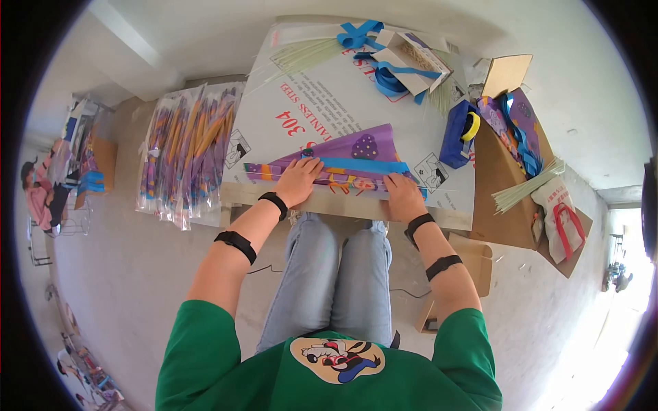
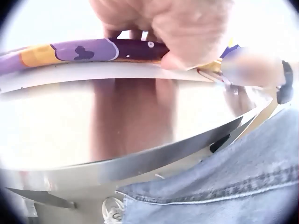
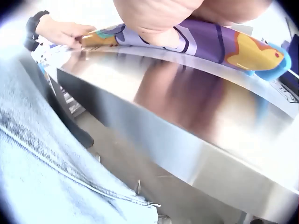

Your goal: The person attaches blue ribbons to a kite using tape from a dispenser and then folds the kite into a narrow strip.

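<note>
A purple printed sheet (image 1: 373,140) lies on the table, its near edge rolled into a long narrow tube, with a blue strip (image 1: 356,164) along the roll. My left hand (image 1: 298,183) grips the roll left of its middle; in the left wrist view the thumb of the left hand (image 2: 163,28) lies on the near side of the patterned roll (image 2: 84,50), fingers beyond it. Near the right end, my right hand (image 1: 404,197) holds the same roll. The right wrist view has the right hand (image 3: 161,18) over the roll (image 3: 205,42), thumb on the near side, fingertips hidden.
Bagged purple-and-orange items (image 1: 188,147) lie left. At the table's back are pale thin sticks (image 1: 298,58), blue ribbon (image 1: 389,82) and an open white box (image 1: 404,58). A blue tape dispenser (image 1: 456,137) stands right, beside a cardboard box (image 1: 500,198). The steel table edge (image 2: 112,170) is above my legs.
</note>
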`<state>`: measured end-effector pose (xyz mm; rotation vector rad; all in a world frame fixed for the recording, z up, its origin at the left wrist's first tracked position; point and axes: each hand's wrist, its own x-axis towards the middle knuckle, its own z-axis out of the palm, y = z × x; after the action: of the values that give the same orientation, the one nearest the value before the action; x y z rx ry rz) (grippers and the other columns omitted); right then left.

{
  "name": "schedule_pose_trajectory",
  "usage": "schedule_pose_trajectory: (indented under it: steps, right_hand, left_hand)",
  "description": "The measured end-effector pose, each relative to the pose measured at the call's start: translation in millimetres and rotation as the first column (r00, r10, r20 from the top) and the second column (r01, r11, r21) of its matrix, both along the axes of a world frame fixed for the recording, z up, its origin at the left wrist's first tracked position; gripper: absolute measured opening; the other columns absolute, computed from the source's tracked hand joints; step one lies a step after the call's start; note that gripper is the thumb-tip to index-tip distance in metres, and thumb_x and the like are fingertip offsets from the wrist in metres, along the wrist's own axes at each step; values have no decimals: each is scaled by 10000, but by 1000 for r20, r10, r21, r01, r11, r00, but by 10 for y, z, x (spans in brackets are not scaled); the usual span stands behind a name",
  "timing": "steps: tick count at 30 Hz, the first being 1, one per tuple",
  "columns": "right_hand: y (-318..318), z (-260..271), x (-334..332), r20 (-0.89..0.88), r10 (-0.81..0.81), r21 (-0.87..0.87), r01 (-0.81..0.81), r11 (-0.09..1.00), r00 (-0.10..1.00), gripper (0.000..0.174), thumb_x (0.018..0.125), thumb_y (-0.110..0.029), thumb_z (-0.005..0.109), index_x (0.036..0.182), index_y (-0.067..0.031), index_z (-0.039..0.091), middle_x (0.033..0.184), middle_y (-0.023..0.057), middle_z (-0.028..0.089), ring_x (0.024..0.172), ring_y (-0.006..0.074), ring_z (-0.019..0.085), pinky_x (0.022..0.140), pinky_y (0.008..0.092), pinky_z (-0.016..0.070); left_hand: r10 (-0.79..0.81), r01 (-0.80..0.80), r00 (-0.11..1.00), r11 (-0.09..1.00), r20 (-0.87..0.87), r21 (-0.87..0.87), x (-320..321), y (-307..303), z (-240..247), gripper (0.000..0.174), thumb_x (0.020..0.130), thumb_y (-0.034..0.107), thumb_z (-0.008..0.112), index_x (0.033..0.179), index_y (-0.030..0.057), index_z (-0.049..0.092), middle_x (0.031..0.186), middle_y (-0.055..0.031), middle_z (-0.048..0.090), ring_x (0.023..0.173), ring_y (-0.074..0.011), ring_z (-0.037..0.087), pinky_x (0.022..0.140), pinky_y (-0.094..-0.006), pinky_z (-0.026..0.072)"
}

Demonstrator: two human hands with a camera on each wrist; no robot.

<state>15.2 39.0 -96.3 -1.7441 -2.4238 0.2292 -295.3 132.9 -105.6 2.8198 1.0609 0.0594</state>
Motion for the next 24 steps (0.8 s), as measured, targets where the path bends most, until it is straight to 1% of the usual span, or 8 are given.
schedule_pose_trajectory:
  steps: [4,6,9,11,14,17,21,24]
  right_hand:
    - [81,-90,131,-105,4,124,9,992,995,275,772,-93,572,1037,-51,636,1062,101,611,1015,308,578,898,401,463]
    - [132,-78,187,-137,22,159,0,987,990,222,777,-103,582,981,-61,661,1010,97,635,973,306,594,875,401,471]
    - [198,-18,281,-336,-58,5,63,998,940,194,805,-114,603,972,-49,677,958,125,659,941,310,612,845,397,485]
    - [255,-9,341,-471,-275,-253,170,952,838,197,834,-127,620,995,-28,674,923,154,670,869,308,633,791,368,502]
    - [366,99,396,-444,-437,-443,232,866,782,213,822,-110,651,1009,-11,669,887,142,683,797,265,649,735,332,508]
    - [503,-74,497,-540,-484,-503,197,842,689,215,805,-84,670,1014,-37,686,866,96,691,771,164,636,717,282,496]
    - [616,84,477,-472,-532,-544,242,803,703,217,787,-92,688,993,-26,682,840,78,684,757,147,629,697,274,496]
    - [688,73,488,-460,-539,-535,263,803,706,182,773,-94,706,937,-21,677,830,85,681,764,169,633,698,293,495]
  left_hand:
    - [-7,5,1000,995,-23,-97,-24,112,15,546,798,123,608,1324,56,476,1350,-91,450,1248,-281,428,1013,-414,394]
    - [-8,9,1000,990,9,-140,-41,201,-15,501,828,233,639,1298,108,519,1321,-69,476,1220,-263,460,973,-436,419]
    - [-33,81,987,949,159,-305,-102,412,-62,394,831,218,646,1199,83,603,1272,-84,539,1153,-273,523,948,-403,440]
    - [-28,98,981,925,191,-367,-151,539,-76,352,825,207,651,1149,71,631,1229,-96,576,1112,-287,550,930,-396,451]
    - [38,84,975,850,218,-520,-173,692,0,298,812,171,658,1087,56,664,1158,-117,632,1044,-294,594,902,-376,464]
    - [161,-7,974,729,161,-685,-169,815,97,299,803,111,663,1096,47,661,1128,-120,654,1008,-244,615,898,-332,460]
    - [243,-121,969,596,35,-794,-141,952,167,326,810,51,644,1136,43,646,1084,-90,671,965,-142,604,890,-276,453]
    - [302,-41,942,535,145,-844,-155,1018,89,340,806,30,632,1146,43,639,1052,-80,670,955,-126,593,870,-272,462]
